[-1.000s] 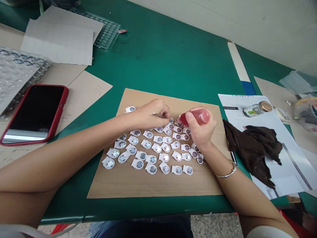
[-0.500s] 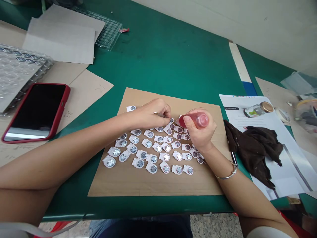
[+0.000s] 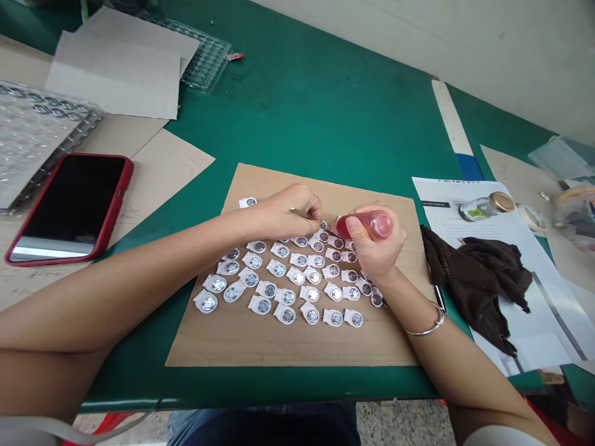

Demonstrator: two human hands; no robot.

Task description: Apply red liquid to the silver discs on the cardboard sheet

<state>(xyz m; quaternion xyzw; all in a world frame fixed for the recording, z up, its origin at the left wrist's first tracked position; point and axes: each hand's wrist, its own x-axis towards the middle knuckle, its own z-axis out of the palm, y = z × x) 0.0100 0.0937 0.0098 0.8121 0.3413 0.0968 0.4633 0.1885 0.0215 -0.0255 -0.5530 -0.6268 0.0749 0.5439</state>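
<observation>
Several small round metallic pieces with white tabs [image 3: 284, 314] lie in loose rows on a brown cardboard sheet [image 3: 223, 353]. My left hand [image 3: 290, 212] is closed around thin metal tweezers [image 3: 302, 214], over the upper rows; the tips are hard to make out among the pieces. My right hand [image 3: 382, 244] grips a red translucent bottle [image 3: 372, 224], its narrow end pointing left, close to the left hand's fingertips. Both hands hide some of the pieces beneath them.
At the left are a red-cased phone [image 3: 69, 207], a clear tray [image 3: 37, 142] and grey card sheets [image 3: 116, 74]. Rightward lie a dark brown cloth [image 3: 488, 266], printed paper [image 3: 432, 214] and a small glass jar [image 3: 481, 207]. A green table [image 3: 325, 118] lies underneath.
</observation>
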